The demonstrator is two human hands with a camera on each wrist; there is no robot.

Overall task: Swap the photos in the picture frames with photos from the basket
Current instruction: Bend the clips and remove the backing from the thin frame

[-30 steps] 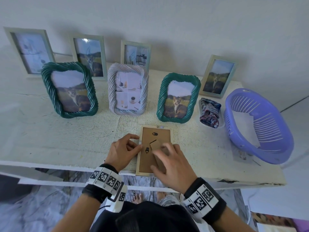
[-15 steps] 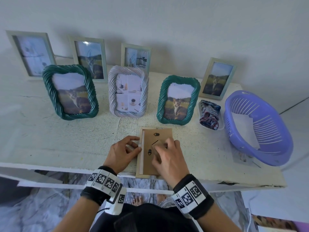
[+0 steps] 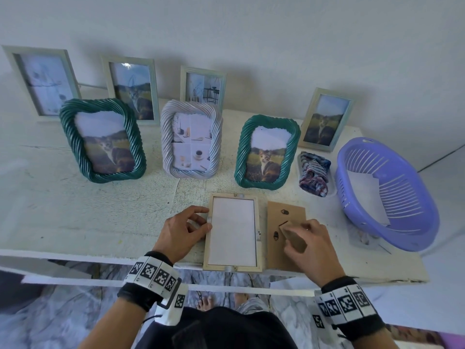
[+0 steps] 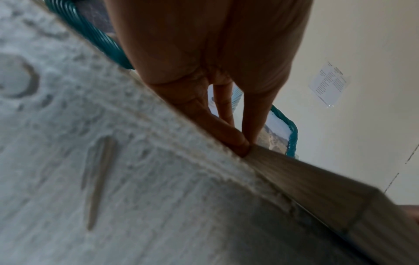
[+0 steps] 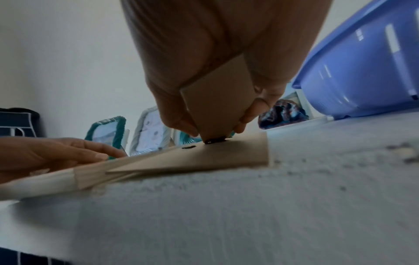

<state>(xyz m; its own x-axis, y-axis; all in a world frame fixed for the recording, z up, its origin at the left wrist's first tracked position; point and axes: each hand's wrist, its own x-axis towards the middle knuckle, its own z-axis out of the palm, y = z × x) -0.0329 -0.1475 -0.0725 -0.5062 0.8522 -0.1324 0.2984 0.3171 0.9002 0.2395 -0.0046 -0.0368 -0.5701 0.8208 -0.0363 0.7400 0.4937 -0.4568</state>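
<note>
A light wooden picture frame (image 3: 232,267) lies face down at the table's front edge, with the white back of its photo (image 3: 232,230) showing. My left hand (image 3: 205,219) rests its fingertips (image 4: 242,147) against the frame's left side (image 4: 317,188). The brown backing board (image 3: 285,215) lies flat just right of the frame. My right hand (image 3: 297,229) pinches its fold-out stand flap (image 5: 217,107), with the board (image 5: 204,157) on the table. The purple basket (image 3: 402,238) at the right holds white photo sheets (image 3: 367,197).
Three rope-edged frames (image 3: 102,139) (image 3: 191,139) (image 3: 266,152) stand just behind the work spot, with several pale frames (image 3: 130,89) along the wall. A small tray with a striped cloth (image 3: 314,175) sits between frames and basket. The table edge (image 3: 100,258) runs right under my wrists.
The backing board has come off the frame and moved right with my right hand, baring the photo's white back. My left hand stayed at the frame's left edge.
</note>
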